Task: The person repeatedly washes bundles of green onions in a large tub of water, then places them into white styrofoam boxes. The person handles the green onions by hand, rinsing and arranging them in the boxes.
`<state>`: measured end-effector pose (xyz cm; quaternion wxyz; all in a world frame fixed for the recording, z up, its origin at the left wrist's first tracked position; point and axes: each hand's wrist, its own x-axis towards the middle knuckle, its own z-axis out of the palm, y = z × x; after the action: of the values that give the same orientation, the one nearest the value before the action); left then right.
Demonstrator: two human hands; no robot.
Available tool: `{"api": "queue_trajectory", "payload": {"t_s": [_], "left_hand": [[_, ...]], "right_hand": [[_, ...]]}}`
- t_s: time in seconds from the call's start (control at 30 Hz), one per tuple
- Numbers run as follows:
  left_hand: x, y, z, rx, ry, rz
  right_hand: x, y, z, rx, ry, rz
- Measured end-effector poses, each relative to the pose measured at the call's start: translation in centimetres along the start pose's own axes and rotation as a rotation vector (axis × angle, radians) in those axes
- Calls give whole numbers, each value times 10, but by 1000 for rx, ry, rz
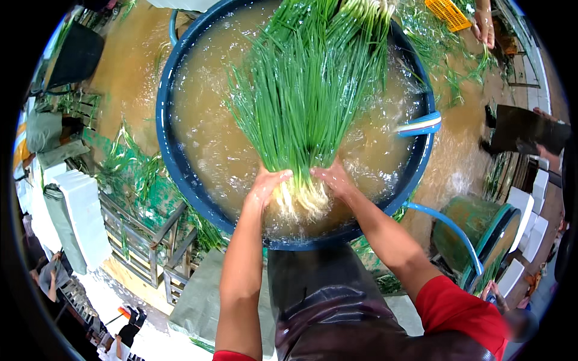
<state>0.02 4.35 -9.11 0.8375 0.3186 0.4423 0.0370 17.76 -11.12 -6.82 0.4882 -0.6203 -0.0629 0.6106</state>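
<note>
Both hands grip a large bunch of spring onions [302, 108] near its white, rooted ends. My left hand [271, 184] clasps the left side and my right hand [333, 178] the right, thumbs toward each other. The long green leaves fan away from me over the muddy water in a big round blue tub [163, 113]. Drops fall from the roots just above the near rim. Another bunch with pale root ends [368, 9] lies at the tub's far side, partly under the leaves of the held one.
A striped blue hose [417, 125] hangs over the tub's right rim. Another blue hose [451, 225] runs to a green barrel [474, 239] at the right. At top right, another person's hand [484, 27] is near a yellow crate [447, 13]. Metal racks [135, 239] stand at lower left.
</note>
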Motion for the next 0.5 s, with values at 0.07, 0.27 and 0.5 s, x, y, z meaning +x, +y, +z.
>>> {"api": "queue_trajectory", "payload": {"t_s": [0.07,0.27,0.5], "left_hand": [[7,-5,7,68,67,-147],[-58,-32,7,-144,-63,-387],[-187,21,64,-37,-90,-271]], "right_hand": [[0,13,-5,64,62,326],[-62,42,3,22,-42,257],[-174,2,51,116,120,-6]]}}
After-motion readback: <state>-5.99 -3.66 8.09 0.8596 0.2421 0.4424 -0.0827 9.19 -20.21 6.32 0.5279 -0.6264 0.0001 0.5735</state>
